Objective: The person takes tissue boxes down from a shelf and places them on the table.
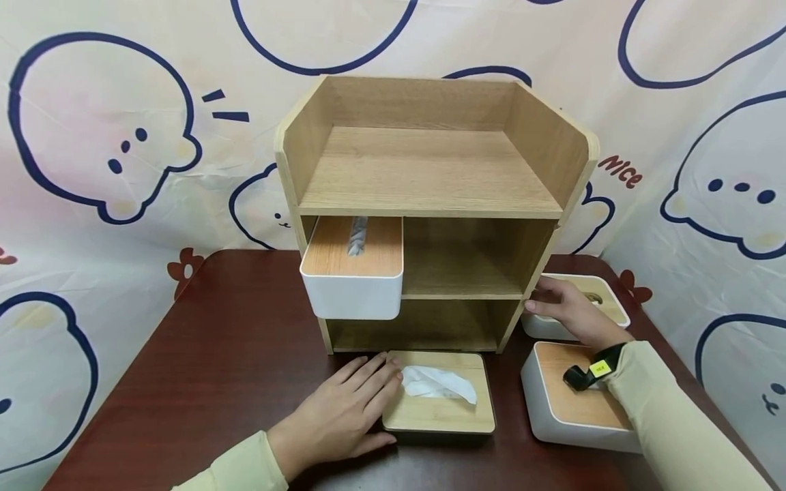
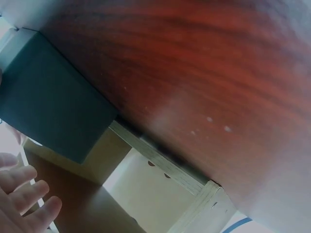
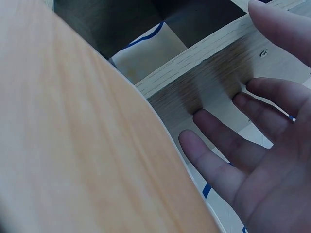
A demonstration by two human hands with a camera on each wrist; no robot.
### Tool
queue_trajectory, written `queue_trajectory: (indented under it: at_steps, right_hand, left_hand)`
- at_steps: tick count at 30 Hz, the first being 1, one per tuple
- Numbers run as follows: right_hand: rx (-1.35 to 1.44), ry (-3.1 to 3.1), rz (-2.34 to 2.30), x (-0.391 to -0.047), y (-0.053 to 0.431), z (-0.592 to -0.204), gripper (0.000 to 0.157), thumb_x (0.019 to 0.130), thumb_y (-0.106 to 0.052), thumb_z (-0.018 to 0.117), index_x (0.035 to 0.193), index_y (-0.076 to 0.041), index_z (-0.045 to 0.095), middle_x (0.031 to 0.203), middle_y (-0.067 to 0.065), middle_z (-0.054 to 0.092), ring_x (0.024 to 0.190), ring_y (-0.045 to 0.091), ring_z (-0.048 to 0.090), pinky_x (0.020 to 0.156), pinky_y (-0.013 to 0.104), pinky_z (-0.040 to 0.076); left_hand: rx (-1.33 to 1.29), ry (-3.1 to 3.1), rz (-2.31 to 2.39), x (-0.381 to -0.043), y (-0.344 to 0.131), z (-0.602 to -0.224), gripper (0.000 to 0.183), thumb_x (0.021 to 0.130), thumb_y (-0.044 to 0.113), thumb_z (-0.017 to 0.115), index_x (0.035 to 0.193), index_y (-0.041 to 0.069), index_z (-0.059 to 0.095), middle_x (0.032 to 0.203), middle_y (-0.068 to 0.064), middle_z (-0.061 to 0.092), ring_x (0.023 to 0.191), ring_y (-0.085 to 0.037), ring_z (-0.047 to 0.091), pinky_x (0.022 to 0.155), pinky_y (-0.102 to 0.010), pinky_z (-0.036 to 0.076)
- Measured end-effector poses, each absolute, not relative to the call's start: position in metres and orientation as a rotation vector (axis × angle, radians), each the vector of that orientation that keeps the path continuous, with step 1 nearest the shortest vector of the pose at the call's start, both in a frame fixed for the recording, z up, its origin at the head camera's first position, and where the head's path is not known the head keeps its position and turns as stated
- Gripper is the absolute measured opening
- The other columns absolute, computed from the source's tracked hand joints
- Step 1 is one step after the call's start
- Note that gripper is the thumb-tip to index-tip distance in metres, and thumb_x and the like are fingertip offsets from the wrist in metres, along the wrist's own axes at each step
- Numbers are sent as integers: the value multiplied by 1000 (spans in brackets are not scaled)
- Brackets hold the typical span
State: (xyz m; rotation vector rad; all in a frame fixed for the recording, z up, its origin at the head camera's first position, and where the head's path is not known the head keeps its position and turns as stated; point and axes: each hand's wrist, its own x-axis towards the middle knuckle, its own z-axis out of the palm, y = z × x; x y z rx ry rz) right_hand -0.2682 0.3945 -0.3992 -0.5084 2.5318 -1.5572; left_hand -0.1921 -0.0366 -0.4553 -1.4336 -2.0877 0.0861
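A wooden desktop shelf [image 1: 430, 170] stands on the table. In the head view my left hand [image 1: 346, 412] lies at the left side of a dark tissue box [image 1: 439, 419] with a pale wooden lid, its fingertips at the lid's edge and a white tissue poking out. The left wrist view shows the box's dark side [image 2: 53, 92] and the fingers of my left hand [image 2: 24, 194]. Extended fingers of my right hand [image 1: 574, 315] reach to the shelf's right side panel [image 3: 223, 82], fingertips at its surface in the right wrist view. Neither hand grips anything.
A white tissue box [image 1: 353, 296] with a wooden lid juts from the shelf's middle level, at the left. Right of the shelf stand a white box [image 1: 546, 330] with a pale lid and a larger white tissue box [image 1: 577, 429], under my right wrist.
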Motion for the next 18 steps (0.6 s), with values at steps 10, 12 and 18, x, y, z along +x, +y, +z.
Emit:
queue_trajectory:
  at_steps: [10,12,18]
  right_hand:
    - [-538,2554,-1544,-268,394,-399,59,98,-16,61,148,2,36,139,22,48,123,34,49,90,24,46]
    - [-535,2548,-1551,-269,394,-399,59,98,-17,61,148,2,36,139,22,48,123,34,49,90,24,46]
    - [-536,2527,-1569,-268,394,-399,60,98,-16,61,149,1,34,140,23,48,123,36,49,90,25,46]
  left_hand:
    - [-1435,-2060,94,-191,-36,-458,73,93,60,48,133,-1,53,128,-16,59,119,-30,56,94,-42,46]
    - [-1445,-2079,77,-190,-36,-458,72,93,59,49,133,0,53,126,-16,60,117,-30,57,94,-42,47]
    - [-1459,-2087,52,-190,-37,-460,68,95,57,48,133,1,54,122,-14,62,113,-30,59,92,-42,48]
